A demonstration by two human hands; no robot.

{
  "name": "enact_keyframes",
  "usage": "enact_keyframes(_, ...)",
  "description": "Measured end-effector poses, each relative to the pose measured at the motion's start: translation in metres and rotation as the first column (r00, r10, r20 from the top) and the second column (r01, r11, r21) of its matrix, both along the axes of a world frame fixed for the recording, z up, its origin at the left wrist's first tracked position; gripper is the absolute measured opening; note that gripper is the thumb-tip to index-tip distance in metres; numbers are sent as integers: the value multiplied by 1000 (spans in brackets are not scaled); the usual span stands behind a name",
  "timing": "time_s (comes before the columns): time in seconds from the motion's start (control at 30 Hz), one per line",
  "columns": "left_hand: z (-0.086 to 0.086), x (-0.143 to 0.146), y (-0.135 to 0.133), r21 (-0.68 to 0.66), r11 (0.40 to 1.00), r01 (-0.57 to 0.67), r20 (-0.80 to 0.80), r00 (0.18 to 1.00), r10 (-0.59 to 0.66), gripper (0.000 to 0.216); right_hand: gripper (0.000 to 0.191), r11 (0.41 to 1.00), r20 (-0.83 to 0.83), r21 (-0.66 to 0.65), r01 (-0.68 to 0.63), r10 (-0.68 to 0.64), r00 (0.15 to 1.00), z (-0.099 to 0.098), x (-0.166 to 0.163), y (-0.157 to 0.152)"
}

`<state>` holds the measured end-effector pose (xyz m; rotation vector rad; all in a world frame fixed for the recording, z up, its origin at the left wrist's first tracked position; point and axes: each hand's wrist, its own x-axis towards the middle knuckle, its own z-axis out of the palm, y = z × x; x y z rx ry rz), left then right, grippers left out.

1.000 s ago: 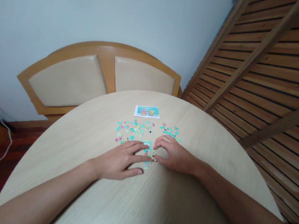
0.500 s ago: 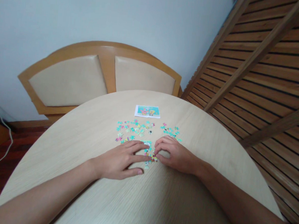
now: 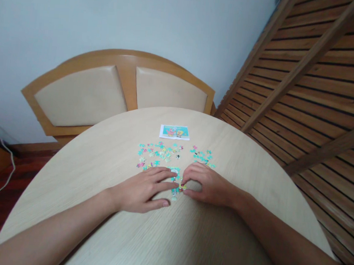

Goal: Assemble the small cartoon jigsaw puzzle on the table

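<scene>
Both my hands rest on a round pale wooden table (image 3: 109,152). My left hand (image 3: 142,188) lies flat with fingers stretched out, its fingertips holding down a small joined patch of jigsaw pieces (image 3: 175,173). My right hand (image 3: 205,185) is curled, its thumb and fingers pinched on a small yellow puzzle piece (image 3: 181,186) at the edge of that patch. Loose teal, pink and yellow puzzle pieces (image 3: 160,152) are scattered just beyond my fingers, with a second small cluster of pieces (image 3: 202,155) to the right.
A small printed reference picture (image 3: 174,131) lies farther back on the table. Behind the table stands a wooden bench back with two beige cushions (image 3: 119,90). A slatted wooden partition (image 3: 313,85) leans along the right side. A white cable (image 3: 6,169) hangs at the left.
My right hand has drawn slightly left and closed tighter on the piece at the patch's edge. My left hand has stayed in place.
</scene>
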<state>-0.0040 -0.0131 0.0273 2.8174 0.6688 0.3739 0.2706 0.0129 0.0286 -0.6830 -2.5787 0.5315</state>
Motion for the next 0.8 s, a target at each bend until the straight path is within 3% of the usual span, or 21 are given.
enact_keyframes(0.13, 0, 1, 0, -29, 999, -35, 29, 999, 36, 43, 12, 1000, 5, 4, -10, 10, 1000, 1, 0, -1)
enact_keyframes(0.33, -3, 0, 6, 0, 982, -191, 120, 975, 189, 24, 18, 1000, -13, 24, -13, 13, 1000, -1, 1, -1)
enact_keyframes(0.57, -13, -7, 17, 48, 917, -396, 165, 909, 383, 23, 19, 998, 5, 52, -40, 39, 999, -3, 2, 1)
enact_keyframes(0.8, -18, -10, 21, 73, 904, -421, 150, 901, 407, 28, 20, 996, -13, 55, -74, 75, 997, -4, 1, 0)
